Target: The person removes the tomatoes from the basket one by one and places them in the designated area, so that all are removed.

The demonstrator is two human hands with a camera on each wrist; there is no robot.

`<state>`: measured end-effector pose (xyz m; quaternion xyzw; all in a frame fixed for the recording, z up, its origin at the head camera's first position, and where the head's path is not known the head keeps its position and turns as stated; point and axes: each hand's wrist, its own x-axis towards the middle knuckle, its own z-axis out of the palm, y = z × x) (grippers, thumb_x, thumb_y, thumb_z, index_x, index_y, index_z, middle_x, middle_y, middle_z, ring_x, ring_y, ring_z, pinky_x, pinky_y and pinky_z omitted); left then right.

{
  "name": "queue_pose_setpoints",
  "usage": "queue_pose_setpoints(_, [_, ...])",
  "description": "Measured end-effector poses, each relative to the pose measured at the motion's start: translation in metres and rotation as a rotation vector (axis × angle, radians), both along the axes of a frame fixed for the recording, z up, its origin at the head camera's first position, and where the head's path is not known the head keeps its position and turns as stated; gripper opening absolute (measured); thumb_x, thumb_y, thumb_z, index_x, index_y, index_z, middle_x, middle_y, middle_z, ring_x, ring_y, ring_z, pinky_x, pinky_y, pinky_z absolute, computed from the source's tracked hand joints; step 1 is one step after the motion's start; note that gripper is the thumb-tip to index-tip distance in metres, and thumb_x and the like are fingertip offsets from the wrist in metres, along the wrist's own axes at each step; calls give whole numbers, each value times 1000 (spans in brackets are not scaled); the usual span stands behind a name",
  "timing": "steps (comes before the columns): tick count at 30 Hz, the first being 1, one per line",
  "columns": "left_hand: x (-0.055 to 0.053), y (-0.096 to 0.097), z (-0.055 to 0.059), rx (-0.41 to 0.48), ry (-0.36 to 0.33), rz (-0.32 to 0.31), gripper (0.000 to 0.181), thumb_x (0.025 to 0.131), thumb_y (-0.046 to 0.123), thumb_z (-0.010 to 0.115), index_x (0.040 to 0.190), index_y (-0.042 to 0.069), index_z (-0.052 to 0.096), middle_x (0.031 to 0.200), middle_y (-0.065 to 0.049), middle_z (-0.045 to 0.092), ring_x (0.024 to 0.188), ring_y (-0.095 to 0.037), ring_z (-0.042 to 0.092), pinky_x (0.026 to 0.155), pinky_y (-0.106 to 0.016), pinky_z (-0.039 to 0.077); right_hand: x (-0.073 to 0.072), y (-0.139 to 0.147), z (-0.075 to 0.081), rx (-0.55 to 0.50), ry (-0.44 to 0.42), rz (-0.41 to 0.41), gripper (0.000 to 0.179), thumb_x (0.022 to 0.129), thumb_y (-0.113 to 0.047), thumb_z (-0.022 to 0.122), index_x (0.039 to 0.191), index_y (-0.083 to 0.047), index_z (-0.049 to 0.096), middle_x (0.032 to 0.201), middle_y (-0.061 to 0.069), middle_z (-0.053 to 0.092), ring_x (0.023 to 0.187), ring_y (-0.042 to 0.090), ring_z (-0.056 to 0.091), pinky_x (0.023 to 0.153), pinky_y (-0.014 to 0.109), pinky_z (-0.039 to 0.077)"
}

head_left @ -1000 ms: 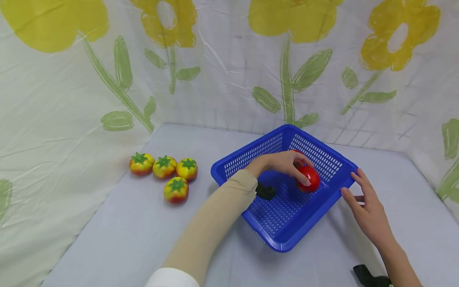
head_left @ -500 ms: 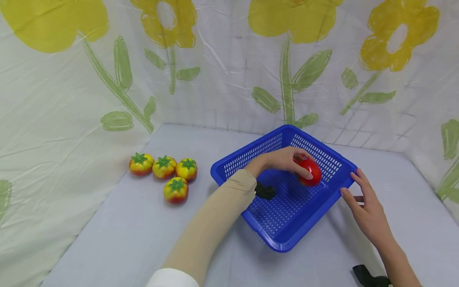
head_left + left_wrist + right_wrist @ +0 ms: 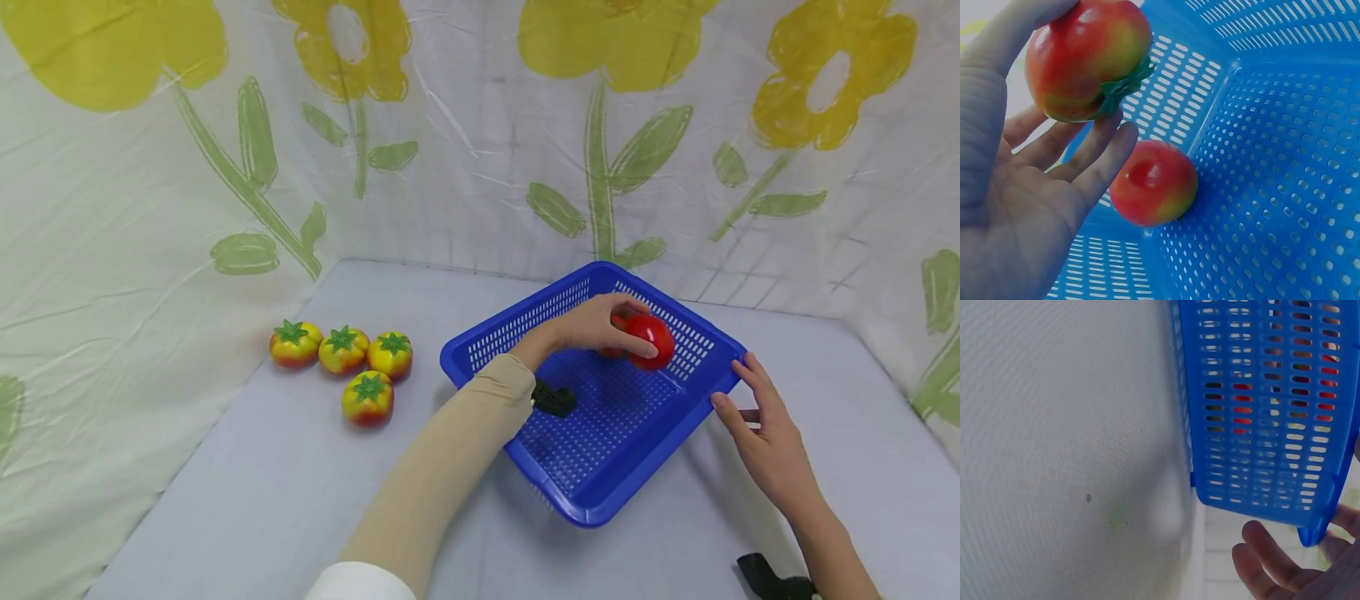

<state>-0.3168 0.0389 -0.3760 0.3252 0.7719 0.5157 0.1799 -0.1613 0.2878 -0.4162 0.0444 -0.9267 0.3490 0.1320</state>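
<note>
My left hand (image 3: 600,323) reaches into the blue plastic basket (image 3: 592,508) and holds a red toy tomato (image 3: 652,340) between thumb and fingers. In the left wrist view this tomato, red shading to yellow with a green leafy top, is raised above the basket floor. A second toy tomato (image 3: 1154,184) lies on the basket's floor against a wall, partly hidden by my hand in the head view. My right hand (image 3: 772,442) grips the basket's right corner rim with thumb and forefinger, while two other fingers (image 3: 1254,537) hang loose below the rim.
Several yellow-red toy tomatoes (image 3: 367,398) with green star-shaped tops sit grouped on the white table (image 3: 247,500), left of the basket. A white curtain (image 3: 457,167) painted with yellow flowers hangs behind. Black wrist devices (image 3: 555,400) are worn on both arms.
My left hand has risen with the tomato, lifting it off the basket floor towards the back right wall. The second tomato shows more beneath it. My right hand and the basket have stayed put.
</note>
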Motion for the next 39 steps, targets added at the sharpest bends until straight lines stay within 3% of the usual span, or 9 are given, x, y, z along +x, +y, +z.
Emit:
queue_pose_setpoints(6, [1,1,3,13,42,52,62,80,34,82,132,15,55,124,6,57,110,-10,53,78,-24,53,1,0,-1,-1,4,2,68,101,-33,54,159,-19,19,164,1,9,108,47,53,74,15,40])
queue_pose_setpoints(8, [1,1,6,20,52,70,62,79,35,82,132,17,55,123,8,57,109,-8,53,79,-25,52,0,0,-2,4,9,3,68,101,-33,54,159,-19,19,164,1,9,108,47,53,77,25,47])
queue_pose_setpoints(11, [3,0,14,57,71,76,61,80,34,82,133,17,55,121,8,59,106,-7,55,81,-26,52,-1,1,-2,9,15,9,68,102,-32,54,159,-19,19,164,1,9,107,47,53,77,26,48])
queue_pose_setpoints(13, [4,0,19,84,87,71,60,81,34,81,133,17,56,120,9,59,106,-7,56,82,-26,51,-1,1,-2,16,18,8,68,101,-32,54,159,-19,19,164,1,9,107,47,53,77,34,49])
queue_pose_setpoints(20, [13,-7,41,105,127,16,60,82,30,81,134,15,56,120,10,60,103,-6,56,82,-23,50,0,2,-2,9,20,16,68,101,-32,54,159,-19,19,164,1,9,108,48,53,74,18,42])
queue_pose_setpoints(27, [25,-30,60,162,145,-18,59,82,26,80,135,14,55,122,8,59,107,-8,56,86,-24,50,-1,2,-3,6,21,22,68,101,-32,54,159,-19,19,164,1,8,108,48,52,72,12,39])
queue_pose_setpoints(30, [29,-43,64,199,117,-26,59,82,23,80,134,13,54,124,5,59,108,-11,58,86,-26,52,-1,2,-3,7,26,23,68,102,-30,54,158,-16,20,164,2,9,106,48,53,70,9,38])
queue_pose_setpoints(34, [33,-61,66,224,95,-8,61,82,20,81,135,12,53,127,1,57,109,-15,60,85,-28,54,-1,2,-2,8,26,22,67,102,-30,54,158,-15,20,164,4,9,106,48,53,69,8,37])
queue_pose_setpoints(39, [43,-87,70,247,146,38,61,82,17,80,136,11,53,127,-2,57,109,-17,60,87,-29,53,-1,2,-2,12,22,17,67,102,-30,54,158,-15,20,164,4,9,106,48,52,68,10,37])
